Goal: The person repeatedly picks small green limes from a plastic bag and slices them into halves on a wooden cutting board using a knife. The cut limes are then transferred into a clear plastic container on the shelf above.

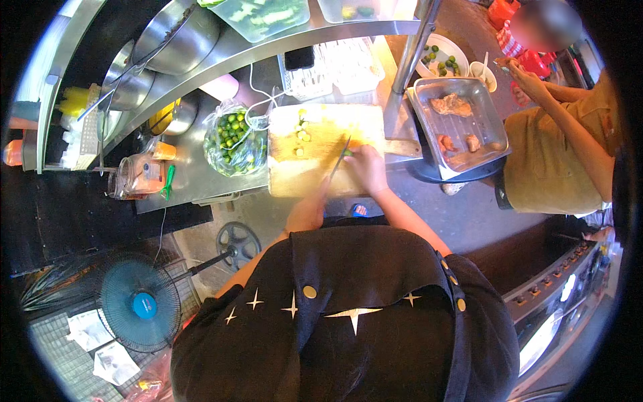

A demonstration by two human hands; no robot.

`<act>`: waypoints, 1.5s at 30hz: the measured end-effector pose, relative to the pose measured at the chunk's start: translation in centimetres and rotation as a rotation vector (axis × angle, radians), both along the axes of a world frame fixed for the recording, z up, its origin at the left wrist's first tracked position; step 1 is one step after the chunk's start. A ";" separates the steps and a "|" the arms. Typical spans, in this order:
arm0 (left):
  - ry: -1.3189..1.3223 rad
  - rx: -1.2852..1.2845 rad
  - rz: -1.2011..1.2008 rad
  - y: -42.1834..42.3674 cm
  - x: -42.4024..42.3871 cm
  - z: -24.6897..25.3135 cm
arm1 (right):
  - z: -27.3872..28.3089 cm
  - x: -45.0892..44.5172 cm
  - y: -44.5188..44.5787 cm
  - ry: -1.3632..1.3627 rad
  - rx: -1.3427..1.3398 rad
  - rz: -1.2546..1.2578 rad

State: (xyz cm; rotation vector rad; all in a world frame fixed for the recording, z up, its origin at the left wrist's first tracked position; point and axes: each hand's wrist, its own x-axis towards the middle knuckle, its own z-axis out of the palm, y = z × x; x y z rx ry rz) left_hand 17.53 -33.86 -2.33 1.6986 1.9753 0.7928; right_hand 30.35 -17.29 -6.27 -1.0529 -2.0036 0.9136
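My left hand [310, 207] grips a knife [341, 157], its thin blade angled up and to the right over a wooden cutting board [326, 176]. Between the fingers of my right hand [369, 170] is a small green citrus fruit [348, 153], pressed to the board right beside the blade. My fingers partly hide this fruit. Several cut citrus pieces [303, 134], with pale yellow faces, lie towards the board's left side. A clear plastic bag of small green citrus fruits [233, 131] rests on the steel counter just left of the board.
Beyond the board are white baskets [351, 68] with a phone [299, 58] on top. A steel shelf [251, 53] overhangs the counter; its post [412, 55] stands right. A tray of meat [459, 130] sits beside another person [557, 145]. Jars [143, 173], a green peeler [168, 182] and a fan [140, 304] are left.
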 end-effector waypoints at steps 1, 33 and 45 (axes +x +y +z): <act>-0.016 0.046 0.005 0.6 -0.1 -0.7 | 0.5 0.0 -0.1 0.001 -0.023 0.002; -0.139 -0.277 -0.085 -2.0 -2.4 3.7 | 32.5 -7.5 16.1 0.198 0.970 -0.213; -0.127 -0.279 -0.134 -1.8 -8.6 2.7 | 19.5 -15.9 4.1 0.162 1.118 0.570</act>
